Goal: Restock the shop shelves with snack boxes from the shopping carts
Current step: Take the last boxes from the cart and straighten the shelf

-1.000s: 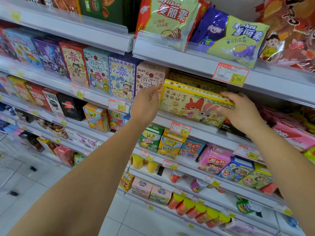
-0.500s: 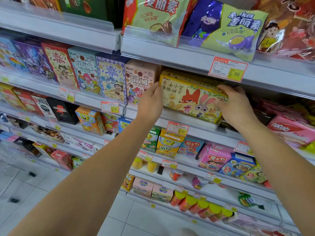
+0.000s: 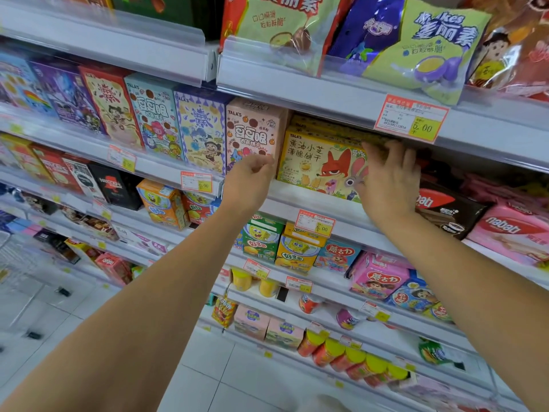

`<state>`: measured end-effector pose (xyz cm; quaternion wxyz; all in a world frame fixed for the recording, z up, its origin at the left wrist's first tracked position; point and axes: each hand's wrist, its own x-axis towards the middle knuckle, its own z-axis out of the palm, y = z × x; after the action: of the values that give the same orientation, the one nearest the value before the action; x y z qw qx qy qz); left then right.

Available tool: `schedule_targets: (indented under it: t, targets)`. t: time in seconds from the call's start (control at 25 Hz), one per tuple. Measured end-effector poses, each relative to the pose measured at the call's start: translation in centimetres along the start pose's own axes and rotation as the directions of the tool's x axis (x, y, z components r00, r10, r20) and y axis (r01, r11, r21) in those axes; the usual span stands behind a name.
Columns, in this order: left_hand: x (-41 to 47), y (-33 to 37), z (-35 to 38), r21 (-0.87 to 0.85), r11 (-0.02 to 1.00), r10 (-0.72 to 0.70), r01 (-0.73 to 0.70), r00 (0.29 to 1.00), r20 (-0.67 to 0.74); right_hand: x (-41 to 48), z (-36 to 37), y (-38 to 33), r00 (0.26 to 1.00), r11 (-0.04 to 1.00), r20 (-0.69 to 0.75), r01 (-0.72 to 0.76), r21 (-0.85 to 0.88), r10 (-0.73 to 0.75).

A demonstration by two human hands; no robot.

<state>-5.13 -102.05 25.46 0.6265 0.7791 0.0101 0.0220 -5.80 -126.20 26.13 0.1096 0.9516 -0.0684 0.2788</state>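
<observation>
Head view: a flat yellow cardboard snack box printed with a cartoon fox and rabbit point(image 3: 315, 165) stands on its long edge on the grey metal shelf second from the top point(image 3: 300, 200), its face turned outward. More yellow boxes of the same kind point(image 3: 329, 126) show just behind and above it. Immediately to its left stands an upright pink cardboard box marked TALA'S point(image 3: 252, 129), the last of a row of tall cartoon-printed boxes running off to the left. To its right lies a dark brown wafer box point(image 3: 451, 209), and beyond that a pink wafer box point(image 3: 511, 230).

The left grip point(image 3: 252, 176), a bare hand on a bare forearm, is at the yellow box's left end, in front of the pink box's lower corner. Its fingers are curled inward and nothing shows inside them; whether the knuckles touch the yellow box cannot be told.

The right grip point(image 3: 389, 173) lies over the yellow box's right end with its fingers spread and straight, the fingertips reaching up over the top edge and the palm covering part of the rabbit picture.

On the shelf above, a green and red snack bag point(image 3: 276, 22) and a purple and green snack bag point(image 3: 416, 40) lean over the front rail, beside a red-framed price tag point(image 3: 411, 118). Lower shelves carry small green and yellow cartoon boxes point(image 3: 279, 242). At the far left, low down, blurred grey cart wire point(image 3: 15, 263) stands on the white tiled floor point(image 3: 208, 370).
</observation>
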Motion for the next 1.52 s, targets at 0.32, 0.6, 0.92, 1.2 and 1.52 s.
schedule_targets:
  t: [0.32,0.6,0.92,1.2,1.52]
  targets:
    - [0.0,-0.2,1.7,-0.095,0.993,-0.049,0.069,0.979,0.199,-0.1,1.2,-3.2,0.988,0.983,0.045,0.151,-0.109,-0.147]
    - [1.3,1.0,4.4,-0.154,0.979,-0.089,0.132,0.963,0.255,-3.7,1.9,-4.6,0.978,0.976,0.023,0.209,-0.052,-0.208]
    - [2.8,1.4,5.6,-0.247,0.945,-0.143,0.212,0.953,0.268,-3.3,3.3,-3.8,0.974,0.984,0.189,0.098,0.149,-0.125]
    - [0.1,2.5,2.9,-0.295,0.910,-0.199,0.291,0.932,0.304,-4.9,0.6,-5.7,0.979,0.919,-0.028,0.200,0.339,-0.203]
    - [-7.4,-4.1,-17.8,-0.232,0.880,-0.402,0.414,0.910,0.098,-8.3,-4.6,-22.3,0.915,0.649,0.067,0.229,0.725,-0.398]
